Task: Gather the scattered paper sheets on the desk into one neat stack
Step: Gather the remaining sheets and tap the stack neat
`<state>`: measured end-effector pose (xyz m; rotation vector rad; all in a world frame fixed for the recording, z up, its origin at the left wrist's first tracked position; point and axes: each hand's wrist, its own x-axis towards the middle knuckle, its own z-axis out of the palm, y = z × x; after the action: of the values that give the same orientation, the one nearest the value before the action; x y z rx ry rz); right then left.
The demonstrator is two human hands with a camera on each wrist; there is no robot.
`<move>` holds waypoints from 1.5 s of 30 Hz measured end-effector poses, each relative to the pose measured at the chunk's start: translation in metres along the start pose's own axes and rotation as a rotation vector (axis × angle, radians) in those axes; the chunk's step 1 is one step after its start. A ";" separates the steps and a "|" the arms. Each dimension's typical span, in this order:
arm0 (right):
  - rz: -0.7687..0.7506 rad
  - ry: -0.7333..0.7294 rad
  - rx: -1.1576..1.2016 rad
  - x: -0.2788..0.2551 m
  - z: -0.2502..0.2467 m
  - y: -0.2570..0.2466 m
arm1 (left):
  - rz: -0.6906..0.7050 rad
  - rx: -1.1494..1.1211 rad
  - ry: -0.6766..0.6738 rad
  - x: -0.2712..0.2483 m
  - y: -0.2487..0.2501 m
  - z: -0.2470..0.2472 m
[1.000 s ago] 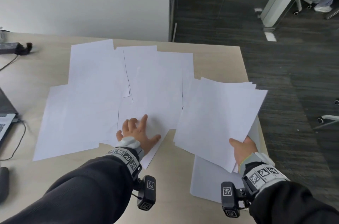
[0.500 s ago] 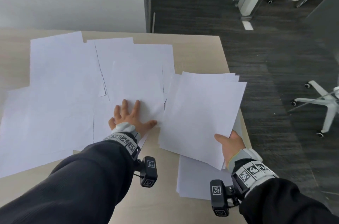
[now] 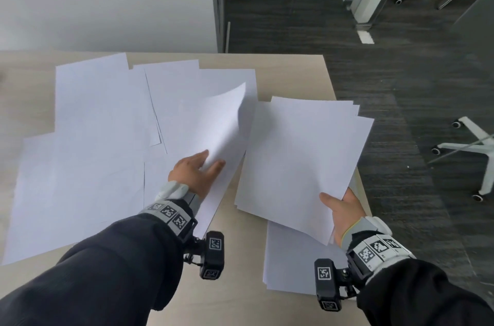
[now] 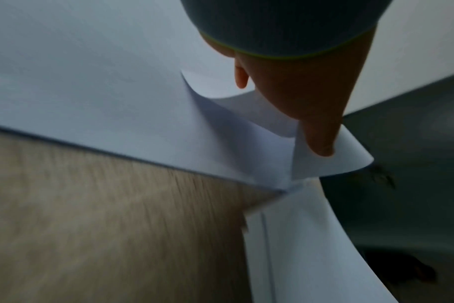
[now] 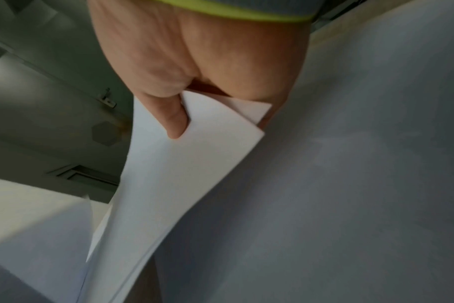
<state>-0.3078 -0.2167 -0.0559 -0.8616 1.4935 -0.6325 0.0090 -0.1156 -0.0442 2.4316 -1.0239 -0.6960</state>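
Meanwhile, left hand (image 3: 196, 173) pinching a curling sheet (image 3: 213, 125) up off the scattered sheets (image 3: 88, 138). Right hand (image 3: 343, 210) gripping a gathered stack (image 3: 302, 160) above the desk (image 3: 240, 259).

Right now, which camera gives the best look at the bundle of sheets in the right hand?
The head view: it shows the whole bundle of sheets fanned slightly, pinched at its near corner by the right hand. The right wrist view shows only that corner under the thumb, blurred. In the left wrist view I cannot tell the bundle from the other paper.
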 end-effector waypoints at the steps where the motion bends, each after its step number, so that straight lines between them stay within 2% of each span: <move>1: 0.005 -0.019 -0.010 -0.001 0.003 -0.001 | 0.061 -0.031 -0.002 -0.007 0.007 0.002; 3: 0.017 -0.062 -0.029 -0.004 0.011 -0.004 | 0.186 -0.039 -0.061 -0.020 0.023 0.009; 6: 0.065 -0.098 -0.002 -0.013 0.022 -0.011 | 0.354 0.099 -0.252 -0.037 0.049 0.024; 10: 0.136 -0.016 -0.089 -0.022 0.025 -0.016 | 0.424 0.326 -0.492 -0.049 0.065 0.055; 11: 0.188 0.001 -0.128 -0.024 0.024 -0.018 | 0.434 0.354 -0.513 -0.052 0.064 0.061; 14: 0.363 0.053 -0.033 -0.014 0.016 -0.009 | 0.497 0.393 -0.542 -0.055 0.063 0.072; 20: 0.451 -0.035 0.101 -0.017 0.013 -0.015 | 0.583 0.364 -0.559 -0.044 0.050 0.066; 23: 0.387 -0.092 0.162 -0.022 0.016 -0.022 | 0.589 0.277 -0.547 -0.033 0.040 0.060; 26: 0.204 -0.050 0.059 -0.015 0.020 -0.017 | 0.536 0.209 -0.464 -0.020 0.027 0.046; 28: 0.162 -0.052 0.060 -0.012 0.022 -0.014 | 0.458 0.213 -0.371 -0.008 0.017 0.026; 32: 0.127 -0.092 0.134 -0.007 0.033 -0.023 | 0.189 0.200 -0.156 0.027 -0.017 -0.021; 36: 0.078 -0.099 0.169 -0.007 0.064 -0.027 | -0.115 0.217 0.028 0.060 -0.073 -0.060; 40: 0.059 -0.156 0.110 -0.011 0.108 -0.025 | -0.308 0.281 0.048 0.082 -0.123 -0.096; 45: 0.025 -0.177 0.002 -0.013 0.150 -0.017 | -0.403 0.294 0.027 0.101 -0.148 -0.123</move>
<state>-0.1574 -0.2009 -0.0520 -0.8730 1.3420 -0.5249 0.2222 -0.0735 -0.0559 2.9390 -0.6660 -0.6725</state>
